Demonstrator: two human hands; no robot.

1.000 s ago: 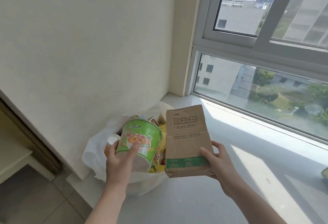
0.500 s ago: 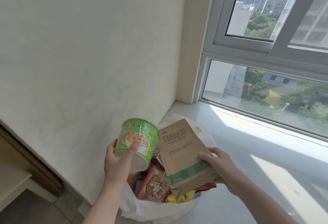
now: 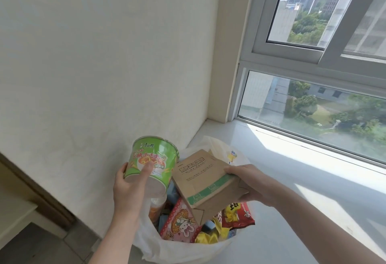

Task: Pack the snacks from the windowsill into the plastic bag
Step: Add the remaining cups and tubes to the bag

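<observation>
Above the plastic bag (image 3: 177,251), left fingers (image 3: 147,169) wrap a tilted noodle cup (image 3: 155,154), right fingers (image 3: 235,169) pinch a brown packet (image 3: 200,178) pointing up-left.

The white plastic bag (image 3: 177,251) sat open at the near left end of the windowsill (image 3: 282,180), stuffed with a pink rabbit-printed packet (image 3: 179,224), a red packet (image 3: 240,214) and yellow wrappers (image 3: 208,237). A green noodle cup (image 3: 153,161) was held tilted over its left edge. To the cup's right, a brown paper packet (image 3: 200,177) with a green band slanted just above the heap.
</observation>
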